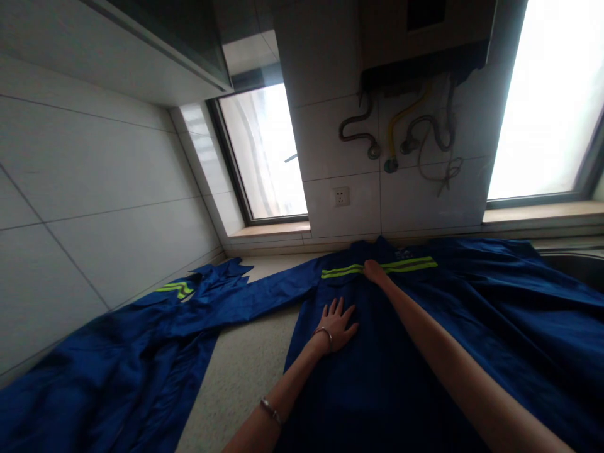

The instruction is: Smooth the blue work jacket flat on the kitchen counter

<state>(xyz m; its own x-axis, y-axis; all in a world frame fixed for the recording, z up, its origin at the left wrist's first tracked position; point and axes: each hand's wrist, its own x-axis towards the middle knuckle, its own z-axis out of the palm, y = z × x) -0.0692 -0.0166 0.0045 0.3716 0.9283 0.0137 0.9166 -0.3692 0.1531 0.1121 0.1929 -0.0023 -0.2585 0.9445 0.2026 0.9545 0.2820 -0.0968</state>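
Observation:
A dark blue work jacket (363,377) with yellow-green reflective stripes lies spread on the counter, its collar toward the wall. My left hand (336,324) rests flat on its front with the fingers spread, a bracelet at the wrist. Farther up, at the chest stripe, my right hand (374,272) is closed on the jacket's front near the middle; its fingertips are partly hidden. One sleeve stretches left over a second blue jacket (117,352), which has the same kind of stripe and lies rumpled at the left.
Pale speckled countertop (245,365) shows between the garments. At the right edge is part of a dark sink (576,267). Behind are a tiled wall with a socket (340,196), pipes (396,126) under a wall-mounted heater (425,44), and two windows. A cabinet (155,50) hangs upper left.

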